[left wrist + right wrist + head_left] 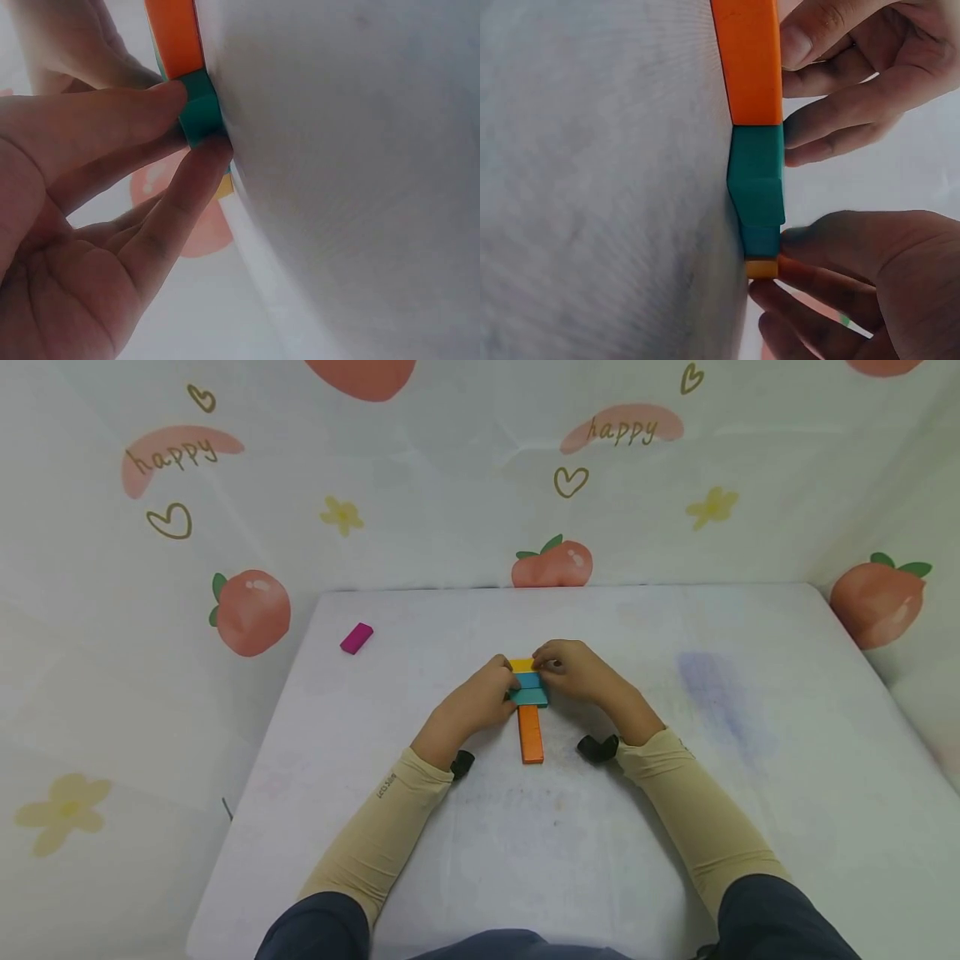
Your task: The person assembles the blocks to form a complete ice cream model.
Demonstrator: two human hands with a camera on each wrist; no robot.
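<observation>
Flat coloured blocks lie joined on the white table: a yellow block [522, 666] farthest off, a blue block [529, 680], a teal block [529, 697] with slanted ends, and a long orange block [531, 735] pointing toward me. My left hand [486, 693] is at the left ends of the row. In the left wrist view its thumb and a finger pinch the teal block [201, 112]. At the right side, my right hand [573, 672] pinches around the yellow block [762, 269], its thumb against the blue block [761, 241]. Fingers partly hide the block ends.
A magenta block [357, 638] lies apart at the table's far left. The table [750, 860] has a bluish smudge [716, 693] on its right half. Behind it hangs a white cloth [450, 477] printed with peaches. Black wrist devices [597, 749] sit near both wrists.
</observation>
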